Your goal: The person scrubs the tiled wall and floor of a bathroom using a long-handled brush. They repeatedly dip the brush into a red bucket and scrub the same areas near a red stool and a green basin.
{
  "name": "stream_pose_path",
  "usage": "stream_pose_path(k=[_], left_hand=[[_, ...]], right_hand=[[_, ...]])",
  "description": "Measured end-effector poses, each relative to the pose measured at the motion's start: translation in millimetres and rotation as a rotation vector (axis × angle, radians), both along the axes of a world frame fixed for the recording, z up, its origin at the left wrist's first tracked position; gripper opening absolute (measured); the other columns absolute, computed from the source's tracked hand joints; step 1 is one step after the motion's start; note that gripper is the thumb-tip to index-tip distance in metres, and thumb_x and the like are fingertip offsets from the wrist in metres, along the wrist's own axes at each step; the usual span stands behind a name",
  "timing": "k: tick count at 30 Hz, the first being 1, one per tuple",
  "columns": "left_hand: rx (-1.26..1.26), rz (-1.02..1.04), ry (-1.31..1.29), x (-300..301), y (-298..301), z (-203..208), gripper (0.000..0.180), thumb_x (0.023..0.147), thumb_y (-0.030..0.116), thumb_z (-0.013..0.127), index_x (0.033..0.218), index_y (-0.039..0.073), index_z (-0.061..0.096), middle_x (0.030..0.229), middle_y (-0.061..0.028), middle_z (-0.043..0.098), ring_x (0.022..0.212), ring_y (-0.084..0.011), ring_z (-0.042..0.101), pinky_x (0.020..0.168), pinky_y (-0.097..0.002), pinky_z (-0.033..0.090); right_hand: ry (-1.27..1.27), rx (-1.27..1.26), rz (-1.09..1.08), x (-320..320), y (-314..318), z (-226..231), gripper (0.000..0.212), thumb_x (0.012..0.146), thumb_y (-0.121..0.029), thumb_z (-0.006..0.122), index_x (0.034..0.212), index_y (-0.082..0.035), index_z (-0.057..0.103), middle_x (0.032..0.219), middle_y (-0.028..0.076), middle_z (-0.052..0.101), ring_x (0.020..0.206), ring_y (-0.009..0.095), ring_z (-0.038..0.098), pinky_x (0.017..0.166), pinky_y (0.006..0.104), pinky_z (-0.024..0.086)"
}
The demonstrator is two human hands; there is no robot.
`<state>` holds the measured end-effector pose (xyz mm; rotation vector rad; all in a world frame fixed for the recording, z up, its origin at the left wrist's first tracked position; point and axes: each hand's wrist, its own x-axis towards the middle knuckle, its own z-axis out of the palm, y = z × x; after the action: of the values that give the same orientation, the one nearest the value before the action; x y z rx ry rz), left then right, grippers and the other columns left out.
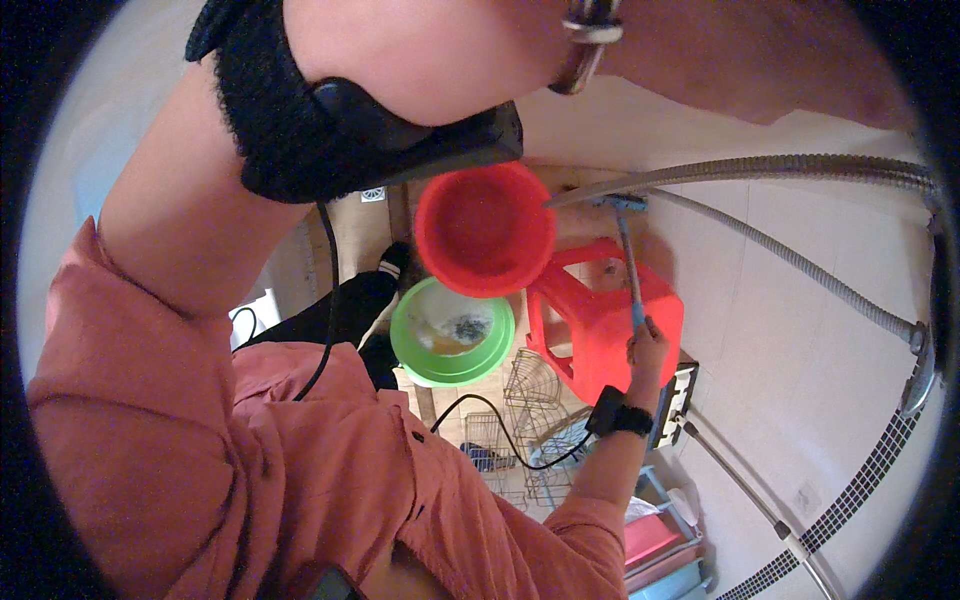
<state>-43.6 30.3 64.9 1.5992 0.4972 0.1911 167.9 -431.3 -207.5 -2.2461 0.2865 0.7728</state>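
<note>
My right hand (648, 345) is closed around the handle of a T-headed cleaning tool (628, 250), blue and grey. Its wide blue head points away from me, near the far wall; whether it is a brush or a squeegee I cannot tell. Beneath the handle lies a red plastic stool (640, 300), tipped on its side. My left hand (440, 60) looms large across the top, close to the camera, a black band at its wrist. A shiny metal fitting (592, 40) shows against it; the fingers cannot be made out. Below that arm sits a red basin (485, 230).
A green basin (405, 350) with cloudy, foamy water stands by my foot. Wire racks (530, 380) lie nearer me. Metal hoses (770, 170) cross at right toward a shower head (920, 375). A pole (740, 470) leans along the wall; a plastic shelf (660, 540) stands below.
</note>
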Motion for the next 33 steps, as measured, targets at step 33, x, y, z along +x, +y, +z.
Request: stream_pose_path(k=[33], left_hand=[[-0.260, 0.500, 0.196, 17.5, -41.8, 34.7, 0.043, 0.092, 0.021, 0.044, 0.131, 0.005, 0.038, 0.124, -0.0134, 0.048, 0.108, -0.0207, 0.050, 0.091, -0.0371, 0.044]], right_hand=[[0.215, 0.046, -0.248, -31.9, -8.8, -11.3, 0.033, 0.087, -0.018, 0.052, 0.119, -0.010, 0.052, 0.051, 0.004, 0.046, 0.033, 0.010, 0.037, 0.030, 0.0246, 0.028]])
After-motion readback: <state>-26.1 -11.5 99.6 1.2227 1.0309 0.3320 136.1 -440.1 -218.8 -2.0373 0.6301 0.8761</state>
